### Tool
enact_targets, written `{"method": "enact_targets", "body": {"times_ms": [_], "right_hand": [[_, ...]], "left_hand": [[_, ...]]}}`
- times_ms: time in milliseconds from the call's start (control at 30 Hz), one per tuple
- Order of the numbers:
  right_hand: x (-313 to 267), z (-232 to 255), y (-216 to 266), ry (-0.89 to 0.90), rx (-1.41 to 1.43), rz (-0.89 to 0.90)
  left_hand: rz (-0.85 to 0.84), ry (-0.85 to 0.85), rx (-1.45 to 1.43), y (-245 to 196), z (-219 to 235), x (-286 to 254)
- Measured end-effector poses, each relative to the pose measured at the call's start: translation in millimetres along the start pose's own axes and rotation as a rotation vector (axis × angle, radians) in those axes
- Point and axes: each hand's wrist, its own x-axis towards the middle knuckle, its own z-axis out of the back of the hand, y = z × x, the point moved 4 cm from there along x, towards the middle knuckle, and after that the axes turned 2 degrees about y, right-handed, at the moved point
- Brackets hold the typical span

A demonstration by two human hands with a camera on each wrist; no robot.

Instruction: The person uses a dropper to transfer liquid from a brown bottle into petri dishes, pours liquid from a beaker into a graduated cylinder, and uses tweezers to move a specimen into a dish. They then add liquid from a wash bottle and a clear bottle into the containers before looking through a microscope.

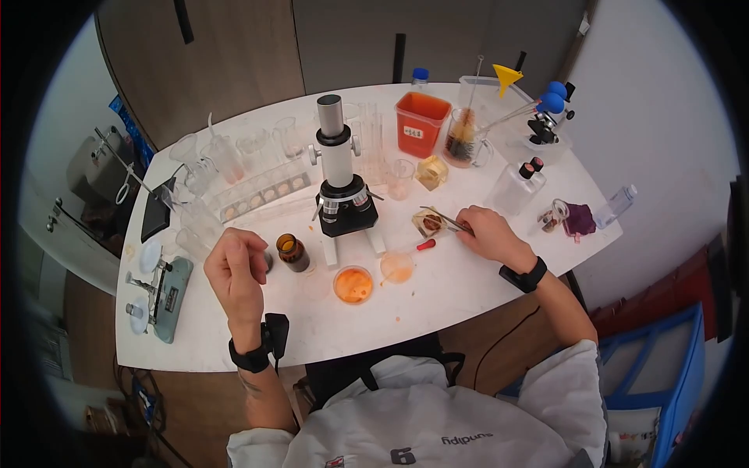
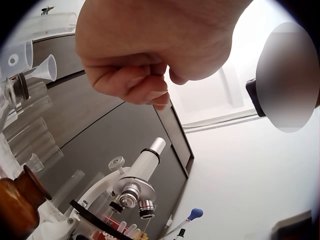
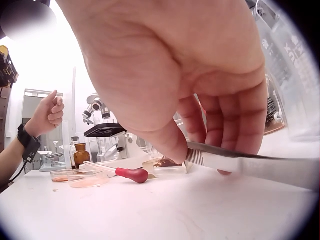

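My right hand (image 1: 494, 236) grips metal tweezers (image 1: 447, 219) low over the table, their tips reaching over a small clear dish with dark brown pieces (image 1: 430, 225). In the right wrist view the thumb presses the ridged part of the tweezers (image 3: 240, 163). Beside the dish lies a dropper with a red bulb (image 3: 132, 174). My left hand (image 1: 236, 269) is raised at the left, fingers loosely curled, nothing seen in them. Nearest to it stands an uncapped brown glass bottle (image 1: 292, 253). Between the hands are a petri dish of orange material (image 1: 353, 285) and a paler round dish (image 1: 396, 267).
A white microscope (image 1: 339, 168) stands mid-table. Behind it are a test tube rack (image 1: 265, 192), glassware and a red-orange bin (image 1: 421, 126). A balance scale (image 1: 172, 300) sits at the left edge. At the right are white bottles (image 1: 516, 187) and a purple cloth (image 1: 580, 220).
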Motion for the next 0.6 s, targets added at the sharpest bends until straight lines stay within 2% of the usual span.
{"method": "enact_targets", "body": {"times_ms": [233,500,600], "right_hand": [[1.9,-4.0,0.9,-0.002,-0.008,-0.015],[-1.1,-3.2,2.6,0.024,-0.009,-0.056],[-2.7,-3.0,1.4,-0.003,0.019,-0.014]], "left_hand": [[-0.012,-0.021,0.064,-0.4,4.0,-0.5],[0.011,0.002,-0.001,-0.2,1.0,1.6],[0.024,0.014,0.007,0.9,0.5,2.0]]}}
